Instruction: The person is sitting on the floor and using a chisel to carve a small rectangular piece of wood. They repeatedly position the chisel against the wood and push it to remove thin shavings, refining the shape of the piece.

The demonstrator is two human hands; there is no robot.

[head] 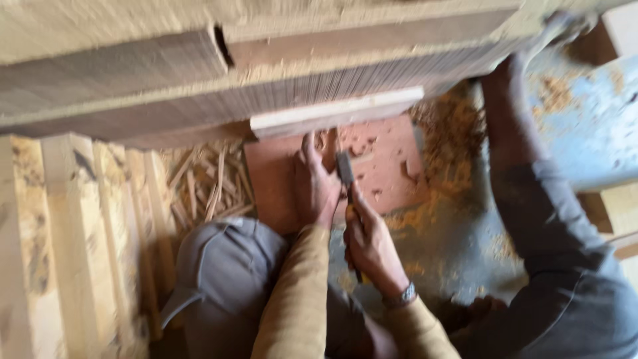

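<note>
Floor: sawdust [445, 143] and wood shavings [209, 183] are lying around your hands on a dusty workshop floor.
Beams: heavy timber beams [266, 73] are running just beyond your fingers.
Board: a reddish board [385, 166] is lying flat beneath both hands.
Left hand: your left hand [316, 186] is pressing down on the board, fingers loosely spread.
Right hand: your right hand [369, 242] is gripping a chisel [345, 169], blade meeting the board beside your left hand.
Neighbour: another person's arm [531, 199] is reaching past on your right.

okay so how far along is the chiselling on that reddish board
Partly cut. Done: the reddish board shows gouged patches, with chips and sawdust beside it. In hand: the right hand grips a chisel, blade on the board, while the left hand presses down beside it. Left: much of the surface looks uncut, though blur hides detail.
</note>
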